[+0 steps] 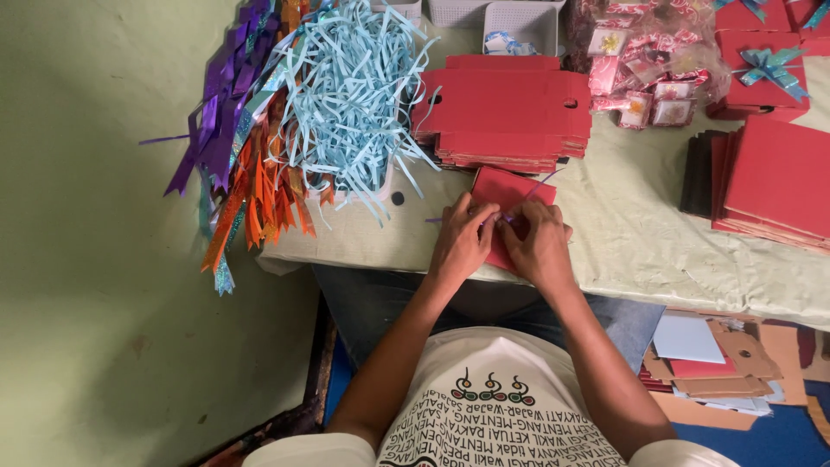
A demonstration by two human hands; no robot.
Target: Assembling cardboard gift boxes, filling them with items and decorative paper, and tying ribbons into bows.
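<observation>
Nearest the camera: both forearms reach forward over the lap to the table edge. Left hand (461,242) and right hand (540,246) sit side by side, thumbs nearly touching, resting on a small red card box (501,192) that lies flat at the near edge of the table (622,233). Fingertips of both hands pinch a thin purple ribbon (519,207) across the box top; a strand runs up-right off the box, another tail shows to the left. So both hands are closed in a fine pinch on the ribbon, heels pressing the box down.

Handling, as a judgement: ribbon looks thin, light, limp and slick, likely to slip, so fingertip pinch close to the crossing point suits it. Box looks like light folded card, stiff on the flat but creases easily; hold by the edges or press flat, not squeeze.

Just beyond: stack of flat red card blanks (506,108) with punched holes. Left of it, a heap of pale blue ribbon strips (354,86), then orange ribbons (259,190) and purple ribbons (220,104) hanging over the table end. Right: more red card stacks (774,177), a clear bag of small packets (644,60), a finished red box with a blue bow (765,73). Farthest: white baskets (519,22).
</observation>
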